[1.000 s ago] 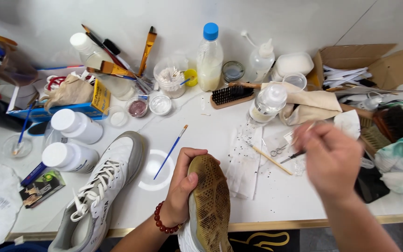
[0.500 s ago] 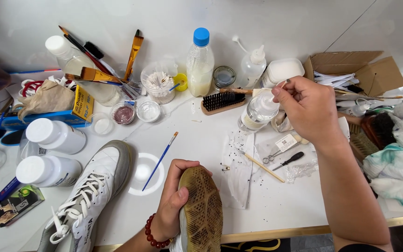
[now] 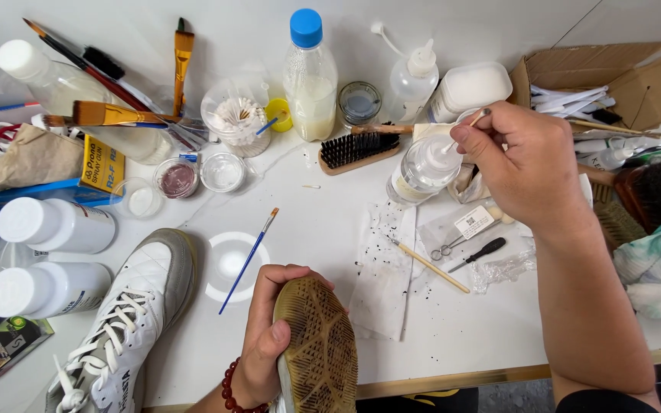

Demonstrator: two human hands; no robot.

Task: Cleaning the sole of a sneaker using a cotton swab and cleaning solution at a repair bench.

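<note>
Your right hand (image 3: 525,164) has lifted from the counter (image 3: 330,229) to the clear bottle (image 3: 424,167), fingers pinched on a thin stick (image 3: 477,118) dipping into its mouth. Your left hand (image 3: 269,336) grips the shoe (image 3: 319,348) sole-up at the counter's near edge; its tread looks grimy, so cleaning seems barely begun.

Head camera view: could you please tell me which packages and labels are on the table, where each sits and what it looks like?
Yellow box: far left, rectangular, dark print.
Cardboard box: far right, brown, open.
White tag: below the right hand, small square.
Bottle label: on the clear bottle at centre, pale band.
Printed card: bottom left, dark, glossy.
</note>
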